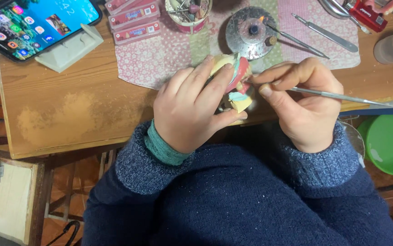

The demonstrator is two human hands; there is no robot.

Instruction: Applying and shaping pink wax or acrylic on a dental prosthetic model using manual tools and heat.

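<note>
Left hand (188, 109) fingers (214, 89) are wrapping tightly around a dental cast (237, 84), clamping it from the top and the near side. The cast is sitting in the air just above the near edge of the desk (69, 114), between the two hands. Much of it is lying hidden under the left fingers; only its right part is showing. That part is looking cream-yellow like plaster, with a red-pink wax band curving over it and a pale blue-green strip beside the red. Whether teeth are set in the wax is too small to make out.

Right hand (303, 98) fingers (273, 86) are pinching together on a thin metal wax instrument (342, 96), held like a pen. Its working tip is touching the red wax, though the exact contact point is being covered by thumb and forefinger. The long handle is running out to the right, past the desk edge.

Beyond the hands, a small metal spirit lamp (250, 31) is burning with a faint flame on a floral cloth (160, 59). Two more metal tools (326, 33) are lying on the cloth to its right. A cup of burs and small tools (188, 11) is being cut off by the top edge, as are the flat pink boxes (135, 23) beside it. A phone (32, 23) on a white stand is partly out of frame at top left. A green bowl (392, 146) is sitting below the desk at right, cropped by the edge.
</note>
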